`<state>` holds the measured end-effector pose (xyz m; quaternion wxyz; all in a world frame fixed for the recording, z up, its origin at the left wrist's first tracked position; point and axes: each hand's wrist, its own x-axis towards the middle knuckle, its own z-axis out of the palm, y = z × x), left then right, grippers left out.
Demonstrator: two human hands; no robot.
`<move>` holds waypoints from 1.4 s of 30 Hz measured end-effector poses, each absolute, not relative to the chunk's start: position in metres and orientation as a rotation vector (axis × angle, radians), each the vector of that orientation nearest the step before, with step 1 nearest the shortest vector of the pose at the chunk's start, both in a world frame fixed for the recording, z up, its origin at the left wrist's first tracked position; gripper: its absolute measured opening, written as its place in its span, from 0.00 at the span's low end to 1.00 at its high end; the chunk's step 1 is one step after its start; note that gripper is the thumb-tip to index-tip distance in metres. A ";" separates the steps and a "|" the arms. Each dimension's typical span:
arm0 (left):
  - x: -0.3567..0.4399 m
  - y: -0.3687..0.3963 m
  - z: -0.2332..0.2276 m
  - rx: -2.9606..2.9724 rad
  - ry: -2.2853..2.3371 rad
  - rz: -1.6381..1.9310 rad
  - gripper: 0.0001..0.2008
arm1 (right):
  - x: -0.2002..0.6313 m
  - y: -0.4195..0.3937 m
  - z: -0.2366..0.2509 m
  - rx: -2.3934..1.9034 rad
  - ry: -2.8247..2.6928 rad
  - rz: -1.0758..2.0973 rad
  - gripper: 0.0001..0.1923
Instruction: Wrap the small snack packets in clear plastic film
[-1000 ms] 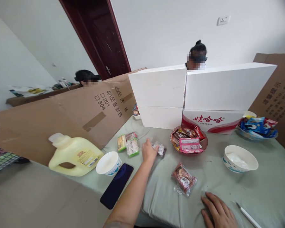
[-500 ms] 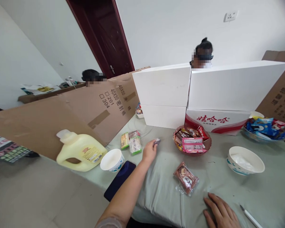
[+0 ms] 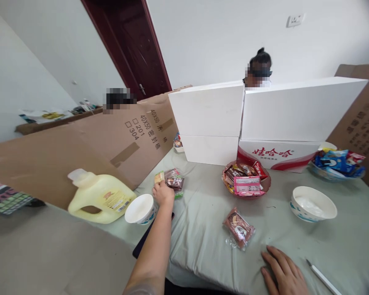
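Table (image 3: 199, 229): green-covered.
Snack bowl (image 3: 267, 184): red, on table.
L hand (image 3: 164, 192): at pkt pile (image 3: 172, 173), can't tell if I'm gripping.
R hand (image 3: 284, 271): palm down, my fingers bit apart.
Dark pkt (image 3: 177, 184): over pile, at my L fingers.

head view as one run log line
left hand: at dark packet, beside yellow packet | right hand: on green cloth | brown packet: on cloth

Phone (image 3: 140, 246): mostly hidden by left forearm (image 3: 153, 250)
Left hand (image 3: 163, 192): grip on dark packet (image 3: 177, 183) unclear
Right hand (image 3: 284, 270): wrist cut off below
Pen-like tool (image 3: 322, 278): lower end cut off
Far bowl (image 3: 178, 149): partly behind white boxes (image 3: 210, 149)
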<state>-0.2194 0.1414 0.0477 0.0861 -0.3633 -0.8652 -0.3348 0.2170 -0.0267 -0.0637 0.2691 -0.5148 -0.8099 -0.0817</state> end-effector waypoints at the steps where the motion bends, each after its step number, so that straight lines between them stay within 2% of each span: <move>1: -0.207 0.140 0.049 -1.134 -2.502 -1.020 0.19 | 0.215 -0.028 -0.060 -1.408 -2.191 -0.208 0.18; 4: -0.153 0.131 0.048 -1.613 -2.208 -1.056 0.18 | 0.209 -0.032 -0.049 -1.482 -2.211 -0.156 0.17; 6: -0.107 0.118 0.042 -2.125 -2.123 -0.939 0.14 | 0.206 -0.034 -0.043 -1.514 -2.212 -0.132 0.17; 10: -0.031 0.084 0.032 -2.693 -2.209 -0.585 0.23 | 0.211 -0.036 -0.034 -1.478 -2.283 -0.074 0.17; 14: -0.008 0.062 0.032 -3.026 -2.324 -0.727 0.21 | 0.245 -0.041 -0.023 -1.588 -2.235 -0.097 0.16; 17: -0.010 0.061 0.034 -3.072 -2.395 -1.080 0.22 | 0.283 -0.046 -0.018 -1.895 -2.038 -0.206 0.18; 20: -0.011 0.065 0.031 -3.134 -1.883 -1.447 0.22 | 0.309 -0.050 -0.018 -2.173 -1.957 -0.182 0.17; 23: -0.013 0.065 0.024 -3.297 -1.120 -1.207 0.14 | 0.315 -0.050 -0.017 -2.214 -2.006 -0.058 0.15; 26: -0.024 0.055 0.018 -3.263 -0.822 -0.810 0.13 | 0.306 -0.047 -0.011 -2.142 -1.998 0.027 0.16; 31: -0.054 0.029 0.019 -3.078 -0.944 -0.832 0.20 | 0.268 -0.032 0.017 -1.885 -2.059 0.196 0.16; 38: -0.046 -0.004 0.008 -2.912 -1.237 -1.387 0.11 | 0.180 -0.004 0.047 -1.482 -2.555 0.121 0.18; 40: -0.039 -0.011 0.000 -2.866 -1.329 -1.396 0.06 | 0.172 -0.003 0.049 -1.452 -2.624 0.134 0.17; 42: -0.035 -0.014 -0.006 -2.861 -1.356 -1.327 0.09 | 0.184 -0.006 0.048 -1.486 -2.634 0.152 0.16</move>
